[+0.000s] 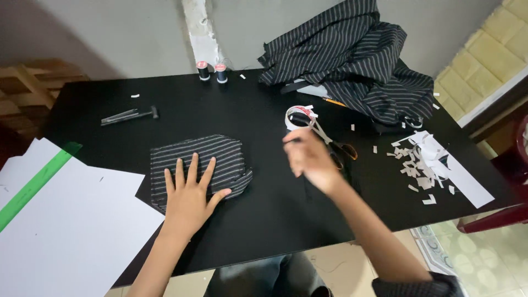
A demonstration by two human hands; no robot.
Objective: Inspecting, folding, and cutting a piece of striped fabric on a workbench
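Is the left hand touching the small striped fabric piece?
Touching. The head view shows the left hand pressed flat, fingers spread, on the striped fabric piece.

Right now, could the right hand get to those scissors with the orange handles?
Probably yes: the right hand hovers just left of the scissors, which lie uncovered on the black table, with only a tape roll nearby.

A black table (275, 220) bears dark fabric (201, 165) with thin white pinstripes, white paper sheets (71, 231), a green ruler (33, 187) and orange-handled scissors (338, 151).
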